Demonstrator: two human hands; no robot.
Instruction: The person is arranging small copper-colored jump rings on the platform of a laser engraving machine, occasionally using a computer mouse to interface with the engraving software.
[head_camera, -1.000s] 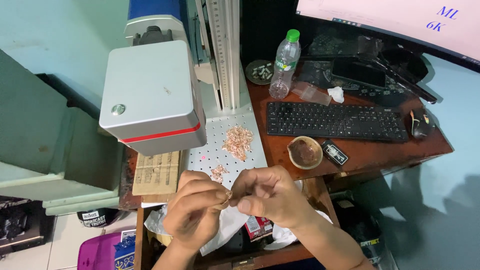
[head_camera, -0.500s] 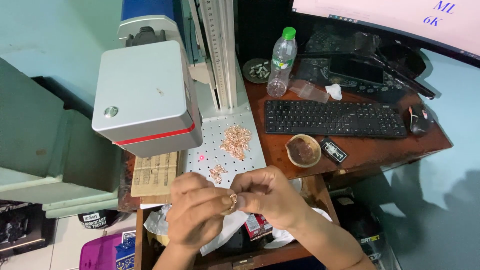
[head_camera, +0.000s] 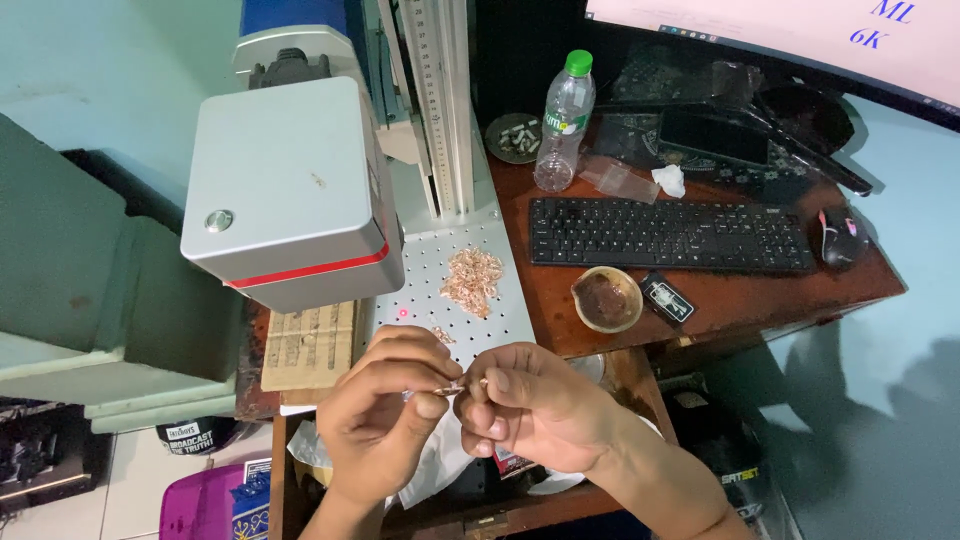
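Head view: left hand (head_camera: 385, 425), right hand (head_camera: 530, 405) still pinching small metal piece (head_camera: 452, 387).

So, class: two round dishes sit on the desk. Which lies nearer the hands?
The brown bowl at the front edge beside the keyboard; the grey dish sits far back, by the bottle.

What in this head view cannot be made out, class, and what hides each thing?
- Small rose-gold piece, head view: fingertips of left hand and right hand cover most of it.
- Heap of rose-gold bits: too small to identify.
- Curved monitor: cut by the top edge.
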